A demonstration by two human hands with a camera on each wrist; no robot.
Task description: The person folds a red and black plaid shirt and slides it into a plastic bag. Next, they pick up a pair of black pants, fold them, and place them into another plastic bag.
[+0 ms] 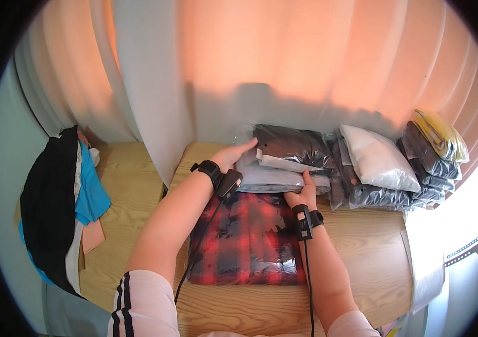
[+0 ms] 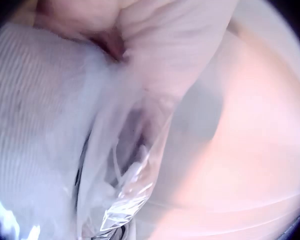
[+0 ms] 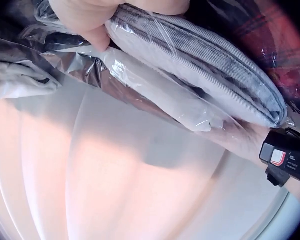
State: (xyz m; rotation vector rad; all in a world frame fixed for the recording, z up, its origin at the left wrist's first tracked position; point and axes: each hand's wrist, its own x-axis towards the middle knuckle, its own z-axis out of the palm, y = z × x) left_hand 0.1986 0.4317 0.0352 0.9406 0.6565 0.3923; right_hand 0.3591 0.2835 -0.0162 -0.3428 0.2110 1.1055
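In the head view, a bagged grey denim garment [image 1: 267,182] lies at the near side of a bagged dark brown one [image 1: 292,140], with a white strip [image 1: 289,164] between them. The left hand [image 1: 233,156] grips the left end of the bundle; in the left wrist view this hand [image 2: 160,45] presses against clear plastic [image 2: 125,200]. Round the near right edge of the denim the right hand [image 1: 303,194] is curled, thumb on top. Its fingers [image 3: 90,20] pinch the denim bag [image 3: 190,65] in the right wrist view. A bagged red-and-black checked garment [image 1: 244,241] lies flat just below.
Bagged clothes are stacked at the right, a white one [image 1: 376,157] and a yellow one [image 1: 441,135] on top. Black cloth [image 1: 50,208] and blue cloth [image 1: 90,191] hang at the left of the wooden table [image 1: 362,247]. A curtain [image 1: 306,56] stands behind. Cables run from both wrists.
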